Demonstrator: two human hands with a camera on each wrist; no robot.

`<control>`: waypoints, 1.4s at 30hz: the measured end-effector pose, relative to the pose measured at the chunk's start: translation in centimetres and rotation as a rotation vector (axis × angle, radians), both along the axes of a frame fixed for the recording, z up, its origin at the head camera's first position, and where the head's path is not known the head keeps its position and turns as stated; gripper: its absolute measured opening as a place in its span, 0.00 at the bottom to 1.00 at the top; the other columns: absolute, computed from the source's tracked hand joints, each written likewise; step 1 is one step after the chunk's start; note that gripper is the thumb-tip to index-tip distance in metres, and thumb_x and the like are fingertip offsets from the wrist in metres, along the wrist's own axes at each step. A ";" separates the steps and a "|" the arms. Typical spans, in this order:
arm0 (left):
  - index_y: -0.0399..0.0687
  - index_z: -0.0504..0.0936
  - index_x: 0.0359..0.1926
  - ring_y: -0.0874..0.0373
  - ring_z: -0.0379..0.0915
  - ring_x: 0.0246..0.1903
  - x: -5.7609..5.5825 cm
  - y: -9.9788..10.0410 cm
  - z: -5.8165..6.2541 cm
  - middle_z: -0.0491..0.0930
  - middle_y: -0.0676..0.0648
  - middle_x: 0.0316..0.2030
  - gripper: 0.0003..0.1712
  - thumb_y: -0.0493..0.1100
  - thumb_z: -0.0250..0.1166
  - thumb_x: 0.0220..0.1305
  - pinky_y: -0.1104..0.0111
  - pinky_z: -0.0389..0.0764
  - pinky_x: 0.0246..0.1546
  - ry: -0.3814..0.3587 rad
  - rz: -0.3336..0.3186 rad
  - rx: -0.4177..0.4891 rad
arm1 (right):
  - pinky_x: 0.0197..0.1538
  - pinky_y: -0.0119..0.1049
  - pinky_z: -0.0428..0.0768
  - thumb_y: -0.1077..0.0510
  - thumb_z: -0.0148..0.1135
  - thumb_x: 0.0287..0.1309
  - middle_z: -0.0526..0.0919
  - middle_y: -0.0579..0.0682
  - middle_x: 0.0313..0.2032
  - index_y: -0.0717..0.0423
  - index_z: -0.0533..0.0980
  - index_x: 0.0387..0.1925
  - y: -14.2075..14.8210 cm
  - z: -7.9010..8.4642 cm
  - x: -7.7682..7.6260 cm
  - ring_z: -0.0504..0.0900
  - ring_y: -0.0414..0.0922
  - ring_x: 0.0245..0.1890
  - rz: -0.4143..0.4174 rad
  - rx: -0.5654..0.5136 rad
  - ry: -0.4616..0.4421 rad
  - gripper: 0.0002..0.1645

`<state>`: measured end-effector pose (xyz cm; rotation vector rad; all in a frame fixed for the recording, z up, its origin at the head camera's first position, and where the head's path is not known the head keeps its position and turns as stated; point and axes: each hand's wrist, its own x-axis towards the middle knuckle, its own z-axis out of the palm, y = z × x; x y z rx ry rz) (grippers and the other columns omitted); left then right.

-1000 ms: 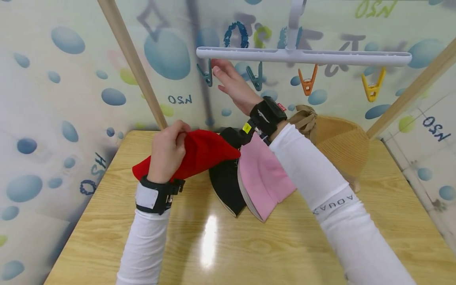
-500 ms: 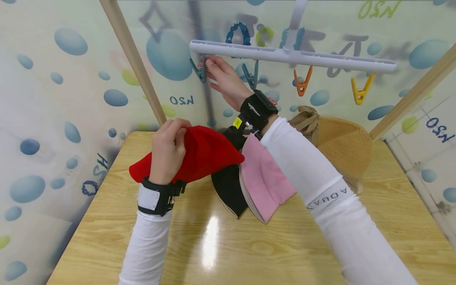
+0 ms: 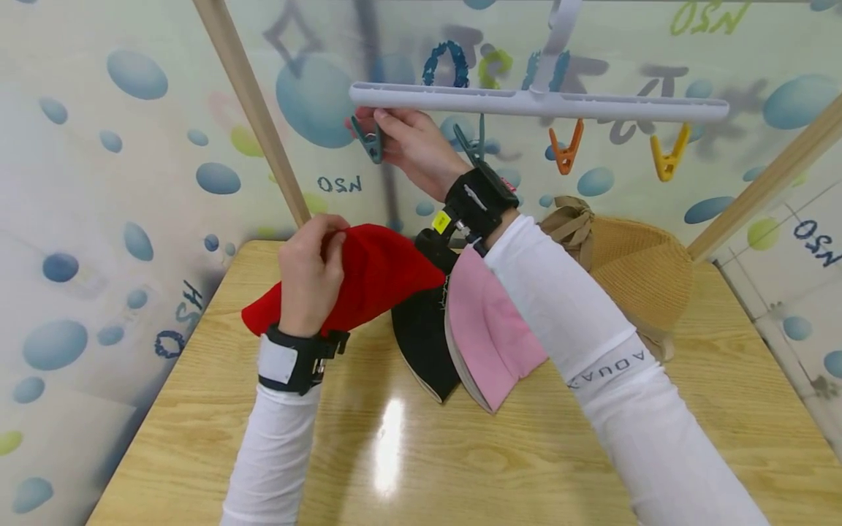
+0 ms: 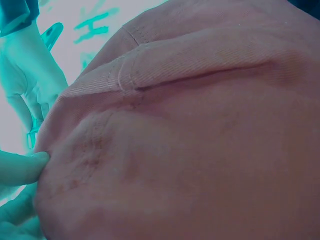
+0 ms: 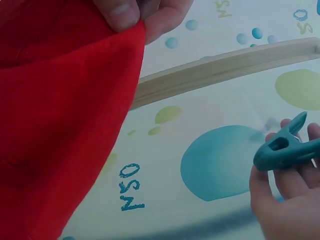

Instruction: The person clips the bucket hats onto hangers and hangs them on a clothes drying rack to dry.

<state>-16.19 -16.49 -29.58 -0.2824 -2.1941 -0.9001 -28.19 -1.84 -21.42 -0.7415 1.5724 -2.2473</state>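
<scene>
My left hand point(image 3: 309, 277) pinches the top of a red hat point(image 3: 378, 274) between thumb and fingers, holding it over the table's left side. Washed-out brownish in the left wrist view, the hat's cloth point(image 4: 165, 150) fills most of it. My right hand point(image 3: 417, 146) reaches up to the leftmost teal clip point(image 3: 368, 140), which hangs under a white hanger bar point(image 3: 447, 97). Its thumb and fingers are around the clip's upper arms. In the right wrist view, fingers curl behind and under the teal clip point(image 5: 282, 150).
Another teal clip point(image 3: 475, 142), an orange clip point(image 3: 566, 146) and a yellow clip point(image 3: 669, 153) hang along the bar. A black hat point(image 3: 424, 340), a pink hat point(image 3: 490, 329) and a straw hat point(image 3: 641, 270) lie on the wooden table point(image 3: 329, 453). Wooden poles point(image 3: 253, 109) slant at both sides.
My right hand has moved left onto the leftmost teal clip, its fingers now reaching round behind it. The hanger bar has swung slightly. My left hand keeps its hold on the red hat.
</scene>
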 end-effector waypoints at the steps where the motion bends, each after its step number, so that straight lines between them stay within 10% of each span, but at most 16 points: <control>1: 0.33 0.77 0.38 0.47 0.77 0.33 0.0 0.0 0.0 0.82 0.35 0.35 0.06 0.32 0.57 0.61 0.52 0.79 0.45 0.000 0.002 0.001 | 0.61 0.40 0.69 0.65 0.40 0.67 0.70 0.64 0.58 0.68 0.68 0.52 0.0 0.0 0.0 0.71 0.50 0.59 0.012 -0.018 -0.009 0.16; 22: 0.34 0.78 0.39 0.46 0.75 0.32 -2.4 1.2 2.0 0.83 0.35 0.36 0.08 0.36 0.57 0.62 0.56 0.79 0.45 -0.047 0.036 0.020 | 0.65 0.50 0.63 0.71 0.41 0.64 0.77 0.54 0.41 0.67 0.65 0.55 -0.3 -0.4 1.3 0.71 0.55 0.52 0.142 -0.117 -0.159 0.18; 34: 0.33 0.78 0.38 0.46 0.77 0.33 -2.7 1.4 2.1 0.83 0.35 0.35 0.08 0.35 0.58 0.61 0.57 0.80 0.43 -0.033 0.092 0.048 | 0.65 0.48 0.62 0.71 0.43 0.63 0.66 0.61 0.57 0.63 0.57 0.62 -1.2 -0.4 2.0 0.69 0.52 0.54 0.132 -0.082 -0.172 0.26; 42: 0.33 0.78 0.39 0.47 0.79 0.34 -2.6 1.4 2.4 0.84 0.35 0.35 0.09 0.36 0.58 0.61 0.59 0.80 0.43 -0.026 0.138 0.075 | 0.67 0.50 0.58 0.74 0.41 0.62 0.71 0.54 0.48 0.58 0.66 0.50 -1.4 -0.7 2.1 0.72 0.47 0.46 0.099 -0.205 -0.227 0.17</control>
